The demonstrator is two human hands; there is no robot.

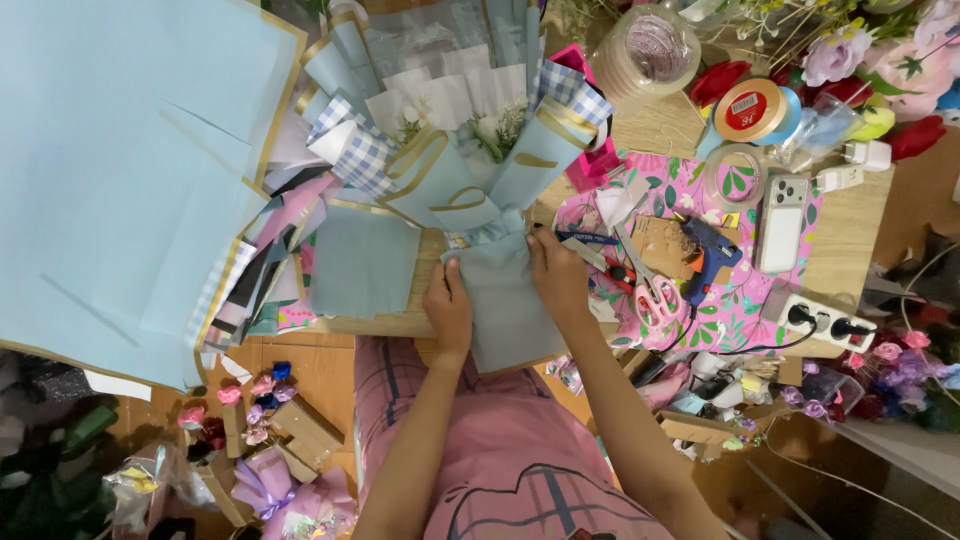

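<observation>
We have the bouquet (470, 170) lying on the surface (850, 230) with its long axis running straight away from us: the fanned pale-blue and checked wrapping at the far end, the narrow wrapped stem (505, 300) at the near end, overhanging the edge. Both grips are closed on that stem just below the gathered neck, our left hand (450, 305) on its left flank and our right hand (558, 275) on its right, about equally near. To the right of the right grip lie scissors (650, 290) and a blue glue gun (712, 252).

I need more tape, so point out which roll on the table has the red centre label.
The tan tape roll at the table's far right edge, beside the red flower; the other rolls are clear, with no red label.
</observation>
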